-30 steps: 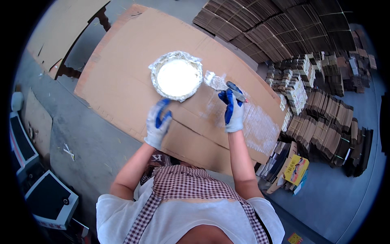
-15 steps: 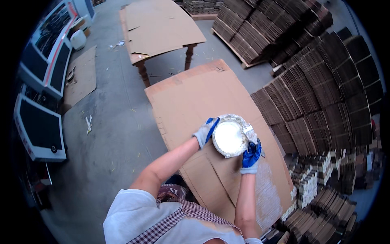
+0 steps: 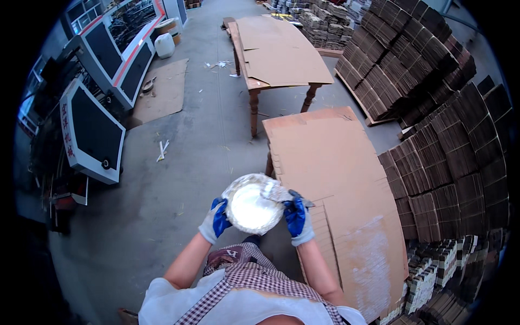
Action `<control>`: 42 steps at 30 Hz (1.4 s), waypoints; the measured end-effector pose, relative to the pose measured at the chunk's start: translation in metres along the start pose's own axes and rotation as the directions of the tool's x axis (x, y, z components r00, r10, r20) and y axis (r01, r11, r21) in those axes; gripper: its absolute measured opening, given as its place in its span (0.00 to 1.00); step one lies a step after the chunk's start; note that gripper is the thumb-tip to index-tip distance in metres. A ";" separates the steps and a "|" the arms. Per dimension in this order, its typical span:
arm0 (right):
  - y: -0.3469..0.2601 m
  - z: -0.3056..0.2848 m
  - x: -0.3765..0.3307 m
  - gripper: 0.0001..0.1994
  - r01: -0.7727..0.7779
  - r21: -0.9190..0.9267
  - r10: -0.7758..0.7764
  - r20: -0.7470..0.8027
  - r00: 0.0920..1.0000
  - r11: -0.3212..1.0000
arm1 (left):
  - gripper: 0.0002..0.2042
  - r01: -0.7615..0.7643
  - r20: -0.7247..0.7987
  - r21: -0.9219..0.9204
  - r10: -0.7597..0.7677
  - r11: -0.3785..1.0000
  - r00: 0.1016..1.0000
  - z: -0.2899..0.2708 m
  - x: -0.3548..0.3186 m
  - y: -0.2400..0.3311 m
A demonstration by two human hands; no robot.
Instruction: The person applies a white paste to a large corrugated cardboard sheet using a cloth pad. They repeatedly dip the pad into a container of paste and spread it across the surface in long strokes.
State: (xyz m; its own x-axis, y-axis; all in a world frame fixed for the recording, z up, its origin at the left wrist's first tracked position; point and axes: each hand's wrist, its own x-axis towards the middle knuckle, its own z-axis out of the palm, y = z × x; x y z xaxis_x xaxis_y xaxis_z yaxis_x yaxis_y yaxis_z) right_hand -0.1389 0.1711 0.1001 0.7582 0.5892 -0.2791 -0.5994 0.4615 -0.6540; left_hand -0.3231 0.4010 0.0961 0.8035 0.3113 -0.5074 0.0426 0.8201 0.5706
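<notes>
A round bowl with a crusted, whitish rim holds a bright white paste. It hangs in front of my body, just left of the near table's edge. My left hand, in a blue-coated glove with a pale cuff, grips the bowl's left side. On the other side, my gloved right hand closes round a brush caked in white. The brush head lies over the bowl's upper right rim, and a dark end sticks out past the fingers. Whether the right fingers also touch the bowl is hidden.
Cardboard covers the near table, with a white smear on its near right part. Beyond stands another cardboard-topped table with turned legs. Bundled cardboard stacks line the right; machines stand left. Paper scraps litter the floor.
The bowl, held by my left hand, has moved from above the near table to left of its edge, closer to my body. My right hand with the brush came along. The view has shifted.
</notes>
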 end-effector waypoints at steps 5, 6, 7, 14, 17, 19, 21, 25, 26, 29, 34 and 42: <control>0.072 0.055 0.026 0.15 -0.198 -0.018 0.199 0.015 0.980 0.980 | 0.15 -0.086 -0.113 -0.110 0.074 0.990 0.991 -0.086 -0.029 0.027; 0.083 0.062 0.037 0.15 -0.224 -0.030 0.224 0.013 0.974 0.974 | 0.15 -0.094 -0.137 -0.112 0.079 0.989 0.987 -0.094 -0.029 0.035; 0.093 0.060 0.047 0.15 -0.251 -0.051 0.254 0.065 0.965 0.967 | 0.14 -0.101 -0.161 -0.112 0.083 0.988 0.984 -0.103 -0.026 0.042; 0.154 0.131 0.150 0.16 -0.312 0.008 0.312 -0.022 0.950 0.950 | 0.12 -0.123 -0.284 -0.017 0.113 0.992 0.952 -0.179 0.040 0.124; 0.181 0.157 0.200 0.16 -0.298 0.106 0.303 -0.031 0.953 0.949 | 0.12 -0.111 -0.301 -0.006 0.104 0.994 0.948 -0.195 0.074 0.174; 0.191 0.179 0.230 0.16 -0.299 0.141 0.308 -0.045 0.950 0.944 | 0.11 -0.123 -0.306 -0.025 0.110 0.992 0.946 -0.199 0.092 0.206; 0.200 0.194 0.263 0.16 -0.311 0.163 0.324 -0.058 0.944 0.936 | 0.17 -0.105 -0.304 0.019 0.106 0.994 0.947 -0.214 0.117 0.230; 0.219 0.207 0.337 0.16 -0.326 0.130 0.339 -0.089 0.937 0.936 | 0.25 0.023 -0.211 -0.091 -0.042 0.996 0.977 -0.227 0.189 0.283; 0.220 0.215 0.357 0.16 -0.318 0.130 0.333 -0.107 0.937 0.939 | 0.27 0.050 -0.239 -0.050 -0.060 0.998 0.969 -0.219 0.206 0.299; 0.226 0.222 0.429 0.15 -0.310 0.121 0.323 -0.110 0.940 0.943 | 0.29 0.099 -0.315 -0.036 -0.105 0.994 0.943 -0.225 0.273 0.330; 0.242 0.246 0.553 0.15 -0.358 0.084 0.366 -0.140 0.920 0.930 | 0.24 0.058 -0.394 -0.103 -0.094 0.993 0.914 -0.258 0.391 0.371; 0.307 0.182 0.735 0.11 -0.310 0.059 0.311 -0.335 0.889 0.949 | 0.24 0.195 -0.362 -0.047 -0.199 0.980 0.911 -0.323 0.606 0.398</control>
State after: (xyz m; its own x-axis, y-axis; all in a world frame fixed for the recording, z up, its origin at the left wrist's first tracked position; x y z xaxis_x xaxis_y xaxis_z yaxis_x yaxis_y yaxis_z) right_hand 0.1878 0.8671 -0.1778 0.5738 0.4451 -0.6875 -0.8188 0.2950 -0.4925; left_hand -0.0107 1.0709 -0.1929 0.5082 0.2943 -0.8094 0.1711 0.8866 0.4298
